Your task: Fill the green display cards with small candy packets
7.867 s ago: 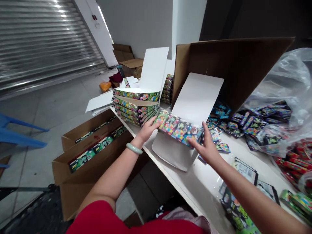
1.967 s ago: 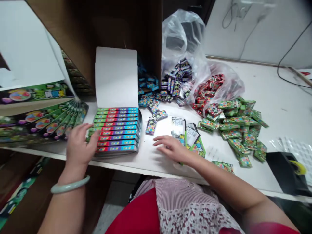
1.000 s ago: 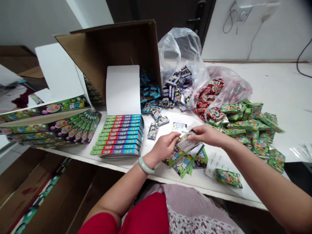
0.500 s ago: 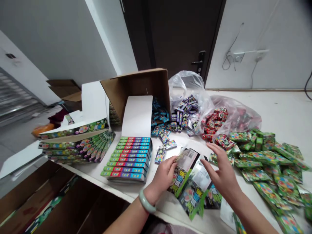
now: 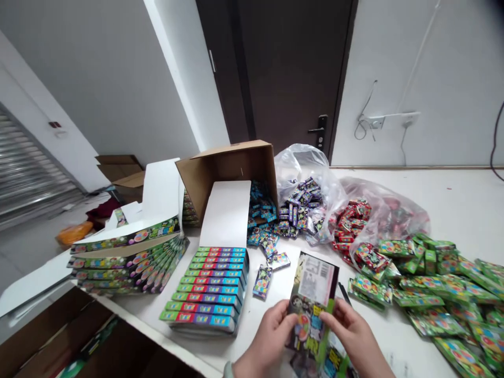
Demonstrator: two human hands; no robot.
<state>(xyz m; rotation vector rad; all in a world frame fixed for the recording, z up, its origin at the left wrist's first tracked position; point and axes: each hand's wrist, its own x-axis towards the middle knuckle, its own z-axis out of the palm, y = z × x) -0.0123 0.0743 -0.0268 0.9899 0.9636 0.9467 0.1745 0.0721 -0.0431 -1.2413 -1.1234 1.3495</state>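
Observation:
My left hand (image 5: 270,336) and my right hand (image 5: 352,333) grip the two lower sides of a flat printed packet (image 5: 311,296), which stands upright with a white barcode label on its dark back. More green-edged packets (image 5: 334,362) lie under my hands, partly hidden by them. To the left stands a row of slim boxes in green, red and blue (image 5: 208,294), backed by a white card flap (image 5: 226,215). Two small blue packets (image 5: 262,282) lie just beyond my left hand.
A tilted cardboard carton (image 5: 232,176) spills blue packets. Clear bags hold purple (image 5: 303,181) and red packets (image 5: 356,220). A heap of green packets (image 5: 437,299) covers the white table's right side. A fanned box stack (image 5: 129,257) stands left, with open cartons (image 5: 51,336) below the table edge.
The view has tilted upward, showing more of the door and wall. My hands have come together, and the packet now stands upright between them instead of lying in a loose group.

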